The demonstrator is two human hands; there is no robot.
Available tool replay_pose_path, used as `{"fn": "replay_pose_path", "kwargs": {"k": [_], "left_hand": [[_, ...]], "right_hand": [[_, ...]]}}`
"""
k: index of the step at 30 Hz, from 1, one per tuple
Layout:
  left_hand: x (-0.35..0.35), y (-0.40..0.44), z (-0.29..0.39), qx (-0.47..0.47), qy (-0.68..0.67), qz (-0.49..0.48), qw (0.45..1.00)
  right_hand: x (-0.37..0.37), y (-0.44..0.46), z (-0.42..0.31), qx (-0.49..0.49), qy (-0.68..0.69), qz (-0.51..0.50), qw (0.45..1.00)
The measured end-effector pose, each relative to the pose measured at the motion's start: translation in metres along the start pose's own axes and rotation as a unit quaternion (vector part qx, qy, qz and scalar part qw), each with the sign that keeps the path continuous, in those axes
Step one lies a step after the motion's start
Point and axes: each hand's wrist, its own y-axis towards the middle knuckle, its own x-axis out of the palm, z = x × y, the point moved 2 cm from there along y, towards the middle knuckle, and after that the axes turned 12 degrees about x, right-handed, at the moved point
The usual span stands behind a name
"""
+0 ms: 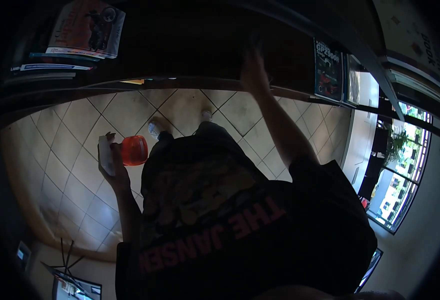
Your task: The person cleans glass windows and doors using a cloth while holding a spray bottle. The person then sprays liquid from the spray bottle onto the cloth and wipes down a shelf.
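Out to the left, above the tiled floor, my left hand [118,169] is closed around a translucent orange-red bottle [134,150]. A white piece [105,154] shows along the fingers; whether it belongs to the bottle or is a cloth, I cannot tell. My right hand [254,70] reaches forward over the dark shelf [195,50]. Its fingers are lost in shadow and blur, so what they touch or hold does not show. To its right, a book with a motorcycle cover [328,70] stands on the shelf.
At the shelf's left end lies a stack of books [60,67] with an orange-covered book [86,29] on top. More books [420,77] fill the upper right. Below are floor tiles [87,200]; a window [400,175] and a plant [396,142] are at right.
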Motion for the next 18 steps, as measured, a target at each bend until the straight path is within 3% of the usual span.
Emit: {"fn": "replay_pose_path", "kwargs": {"k": [1, 4, 6, 8, 9, 10, 11, 12, 13, 14, 15, 16, 17, 18], "left_hand": [[0.005, -0.012, 0.003, -0.003, 0.000, 0.016, 1.000], [0.016, -0.037, 0.016, 0.000, 0.013, 0.054, 0.998], [0.021, -0.055, 0.024, -0.005, 0.023, 0.077, 0.997], [0.029, -0.078, 0.030, -0.013, 0.032, 0.108, 0.994], [0.033, -0.092, 0.033, -0.014, 0.039, 0.118, 0.992], [0.038, -0.106, 0.035, -0.017, 0.039, 0.131, 0.991], [0.042, -0.120, 0.037, -0.019, 0.039, 0.142, 0.989], [0.046, -0.134, 0.040, -0.023, 0.039, 0.151, 0.988], [0.051, -0.146, 0.043, -0.025, 0.044, 0.155, 0.987], [0.057, -0.157, 0.045, -0.034, 0.049, 0.161, 0.985], [0.068, -0.168, 0.050, -0.043, 0.052, 0.164, 0.984], [0.071, -0.169, 0.049, -0.052, 0.054, 0.166, 0.983], [0.074, -0.168, 0.049, -0.052, 0.055, 0.162, 0.984], [0.078, -0.165, 0.050, -0.061, 0.048, 0.151, 0.985]], "right_hand": [[-0.011, -0.010, -0.026, -0.090, -0.040, -0.039, 0.994], [-0.028, -0.018, 0.004, -0.122, -0.100, -0.126, 0.979], [-0.036, 0.007, 0.071, 0.001, -0.111, -0.160, 0.981], [-0.034, 0.050, 0.161, 0.010, -0.007, -0.036, 0.999], [-0.008, 0.091, 0.238, 0.000, -0.002, -0.041, 0.999], [0.024, 0.124, 0.304, 0.077, -0.202, -0.049, 0.975], [0.031, 0.156, 0.316, 0.074, -0.175, 0.021, 0.981], [0.012, 0.160, 0.286, 0.075, -0.148, 0.089, 0.982], [0.004, 0.168, 0.246, 0.072, -0.144, 0.085, 0.983], [-0.044, 0.139, 0.157, 0.235, -0.304, -0.002, 0.923], [-0.042, 0.148, 0.140, 0.324, -0.070, -0.010, 0.943], [-0.027, 0.167, 0.101, 0.174, -0.345, -0.252, 0.887], [0.004, 0.162, 0.075, 0.039, -0.302, -0.121, 0.945], [0.033, 0.146, 0.048, -0.041, -0.240, -0.055, 0.968]]}}
